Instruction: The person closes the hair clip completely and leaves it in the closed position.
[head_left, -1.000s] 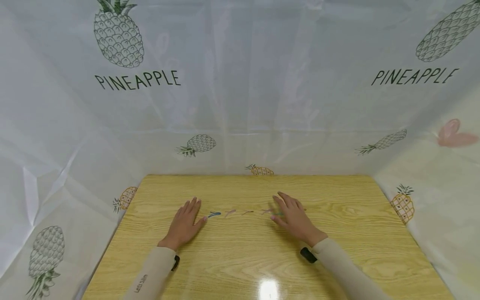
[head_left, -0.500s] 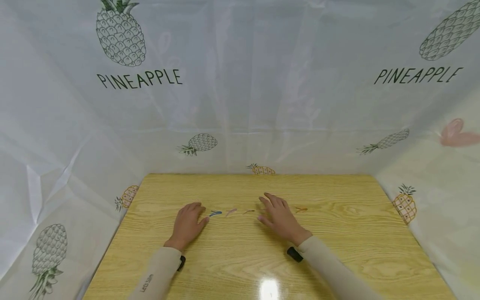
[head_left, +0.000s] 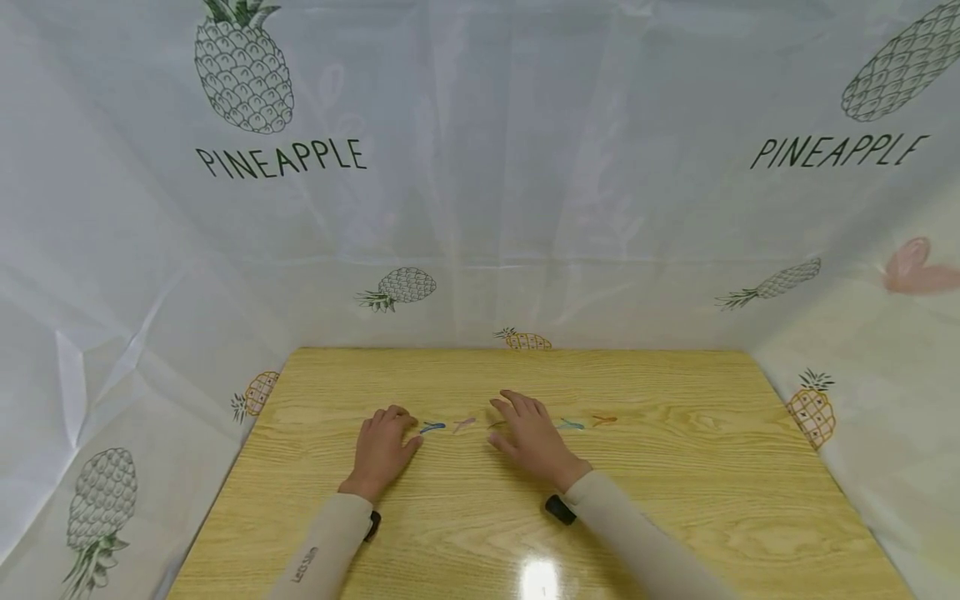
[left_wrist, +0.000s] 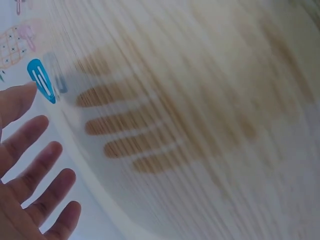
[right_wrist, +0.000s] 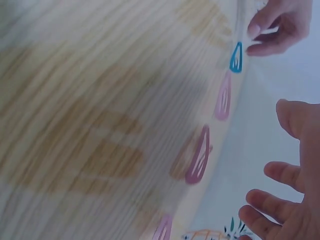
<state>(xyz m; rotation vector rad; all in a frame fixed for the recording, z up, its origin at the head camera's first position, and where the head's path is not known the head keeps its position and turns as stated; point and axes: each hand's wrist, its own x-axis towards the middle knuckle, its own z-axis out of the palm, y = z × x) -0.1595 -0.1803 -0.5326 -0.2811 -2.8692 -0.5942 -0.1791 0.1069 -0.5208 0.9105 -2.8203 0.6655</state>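
Snap hair clips lie in a row across the wooden table. My left hand (head_left: 381, 450) is beside the row's left end, its thumb close to the blue hair clip (left_wrist: 41, 80) and its fingers spread. My right hand (head_left: 534, 438) hovers over the middle, fingers apart and holding nothing. Near its fingertips is the mauve hair clip (right_wrist: 199, 157), mostly covered in the head view. Between the hands lies a pink hair clip (head_left: 464, 423). To the right hand's other side are a teal hair clip (head_left: 571, 424) and an orange hair clip (head_left: 603, 419). Another pink hair clip (right_wrist: 163, 229) shows partly in the right wrist view.
The wooden table (head_left: 675, 483) extends around both hands. Pale sheeting (head_left: 480, 192) with pineapple prints rises behind it and at both sides. A black wrist device (head_left: 559, 509) sits at the right wrist. Light glares off the table's front.
My right hand has moved left along the row, uncovering the teal and orange hair clips. The left hand has shifted slightly right, its fingers more bent.
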